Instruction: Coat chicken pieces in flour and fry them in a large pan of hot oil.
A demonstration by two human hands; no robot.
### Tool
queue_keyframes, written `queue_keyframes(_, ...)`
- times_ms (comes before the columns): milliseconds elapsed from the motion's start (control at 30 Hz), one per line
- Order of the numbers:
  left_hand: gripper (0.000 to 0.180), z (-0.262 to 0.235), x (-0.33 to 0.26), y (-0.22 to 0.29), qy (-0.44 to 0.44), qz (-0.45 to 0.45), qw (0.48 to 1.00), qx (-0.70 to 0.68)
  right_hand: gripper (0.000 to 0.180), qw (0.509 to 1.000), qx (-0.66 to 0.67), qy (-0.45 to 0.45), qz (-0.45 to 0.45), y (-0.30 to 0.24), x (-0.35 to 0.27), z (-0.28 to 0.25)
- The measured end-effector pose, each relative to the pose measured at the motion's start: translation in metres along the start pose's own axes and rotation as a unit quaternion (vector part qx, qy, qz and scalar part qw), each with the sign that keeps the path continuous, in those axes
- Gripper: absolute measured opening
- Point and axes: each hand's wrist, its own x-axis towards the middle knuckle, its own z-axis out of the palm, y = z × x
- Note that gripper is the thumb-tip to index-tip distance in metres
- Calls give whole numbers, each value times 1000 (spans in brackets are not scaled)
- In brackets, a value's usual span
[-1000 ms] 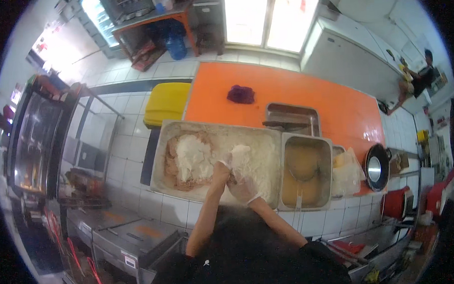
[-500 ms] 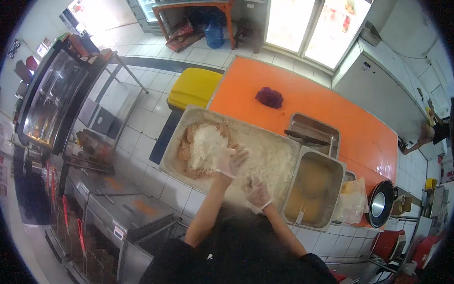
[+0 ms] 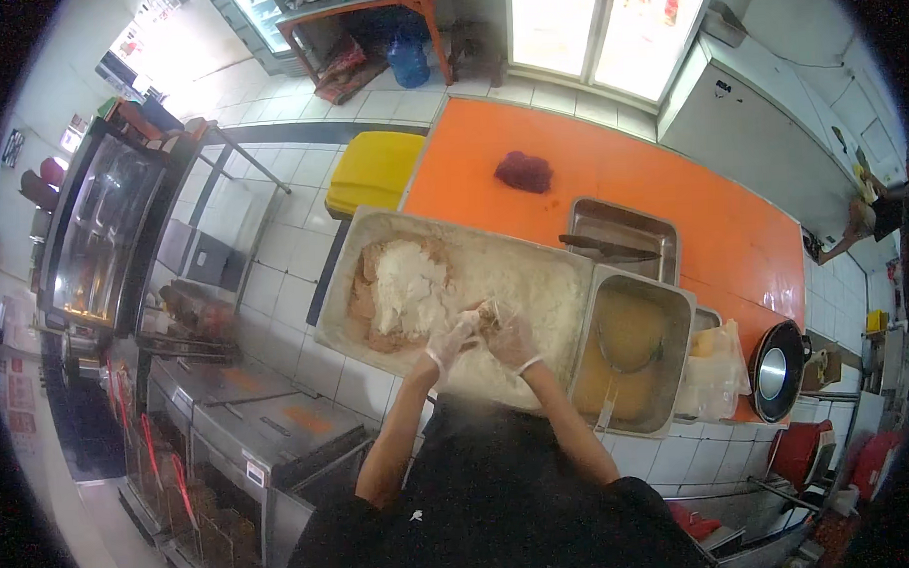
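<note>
My left hand and my right hand, both in clear plastic gloves dusted with flour, meet over a large metal pan of flour. Their fingers close around a small flour-coated lump, whose kind I cannot make out. Pale flour covers the right part of the pan. On the left, a white heap of flour sits on a light-brown mass. Adjoining the pan on the right is a deep metal container of yellowish liquid, with a round wire strainer standing in it.
An orange table holds a dark purple bundle, a shallow metal tray with a dark long utensil, plastic bags and a black round pan. A yellow-lidded bin stands beyond the flour pan. Metal fryers are at left.
My hands, apart over the flour before, have come together around the flour-coated lump. My left hand has shifted slightly right and my right hand up. The whole view has tilted a little.
</note>
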Motion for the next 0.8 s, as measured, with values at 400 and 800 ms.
queue_keyframes(400,56,12,-31,-5,130,-7,981,-142,27,995,-97,10,10,25,-11,9)
queue_keyframes(800,55,-4,27,-36,-189,110,887,-406,28,964,-135,-180,-141,-47,-33,17)
